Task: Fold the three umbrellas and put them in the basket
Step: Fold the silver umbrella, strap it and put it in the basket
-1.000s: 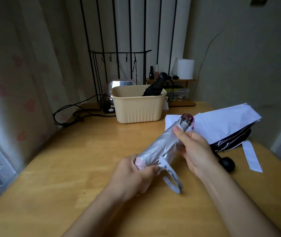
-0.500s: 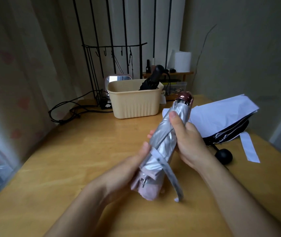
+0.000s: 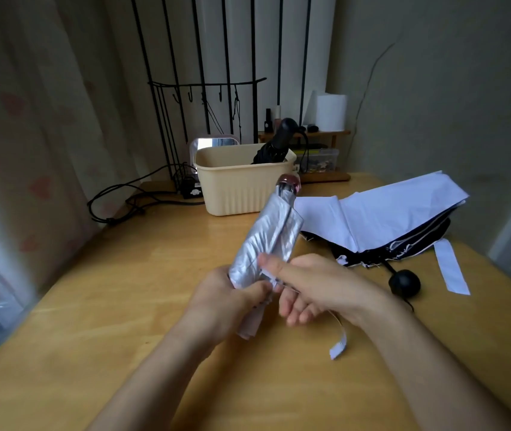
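The left hand (image 3: 229, 293) and right hand (image 3: 319, 284) grip the silver umbrella (image 3: 269, 234).

Dim indoor shot, soft daylight from the left, wide-angle warp.
Light filters thru the curtain (image 3: 30, 135) on the left; the rest of the room is flat & murky w/ low contrast. The table (image 3: 123, 275) shows a pale sheen on its left half and faint soft shadows under the forearms. The silver umbrella (image 3: 269, 234) catches streaky highlights; the white umbrella (image 3: 388, 209) is the brightest patch, not blown out. The left hand (image 3: 226, 293) & right hand (image 3: 319, 284) are slightly smeared by motion blur. The left edge is badly blurred & stretched, and straight lines bow toward the corners. Bg is soft & grainy.
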